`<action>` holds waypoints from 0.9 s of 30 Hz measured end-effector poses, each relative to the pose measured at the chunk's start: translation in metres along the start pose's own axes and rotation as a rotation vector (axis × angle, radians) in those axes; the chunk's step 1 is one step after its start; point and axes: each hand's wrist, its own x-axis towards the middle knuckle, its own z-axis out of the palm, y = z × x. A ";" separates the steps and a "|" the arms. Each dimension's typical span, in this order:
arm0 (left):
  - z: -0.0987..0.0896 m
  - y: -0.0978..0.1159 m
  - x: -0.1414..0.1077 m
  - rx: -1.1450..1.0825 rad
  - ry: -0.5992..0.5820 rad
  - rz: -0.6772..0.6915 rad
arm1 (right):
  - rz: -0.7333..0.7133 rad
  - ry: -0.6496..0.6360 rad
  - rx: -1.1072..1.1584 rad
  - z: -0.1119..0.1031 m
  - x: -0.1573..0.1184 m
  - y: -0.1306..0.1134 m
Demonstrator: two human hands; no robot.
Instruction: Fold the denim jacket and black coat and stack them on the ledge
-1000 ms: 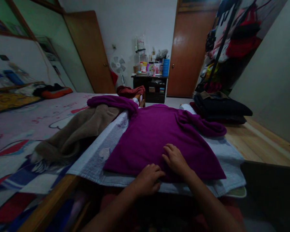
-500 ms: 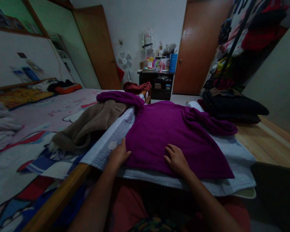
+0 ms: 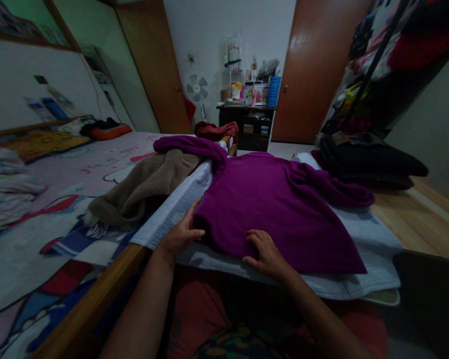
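A purple long-sleeved top (image 3: 262,199) lies spread on a pale blue cloth (image 3: 374,249), its neck end away from me and one sleeve reaching out to each side. At its left edge is my left hand (image 3: 181,234), thumb apart from the fingers, and the fabric there is raised and wavy. Whether my left fingertips reach under the edge I cannot tell. Near the hem, my right hand (image 3: 265,252) rests on the top with its fingers apart. The left sleeve lies partly over a brown fleecy garment (image 3: 145,184).
A patterned bed (image 3: 75,184) with a wooden edge rail (image 3: 97,299) is on the left. Folded dark clothes (image 3: 370,154) are piled on a wooden surface at right. Farther back are a fan (image 3: 197,89), a black cabinet (image 3: 247,124) and a reddish cloth (image 3: 215,129).
My right hand has slid left across the top. The top's lower left corner has shifted inward and its left edge has lifted beside my left hand. The camera view has shifted slightly.
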 end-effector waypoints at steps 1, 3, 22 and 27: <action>0.000 -0.004 0.002 0.050 0.012 0.011 | 0.009 -0.003 0.014 0.000 0.001 0.002; -0.001 -0.013 0.008 0.215 0.083 0.016 | 0.031 -0.003 0.057 -0.001 0.002 0.005; -0.012 0.028 -0.014 1.474 0.451 -0.081 | 0.152 -0.015 -0.198 0.011 0.002 0.008; -0.008 0.026 -0.006 1.565 0.302 -0.038 | 0.194 -0.114 -0.320 0.014 0.005 -0.003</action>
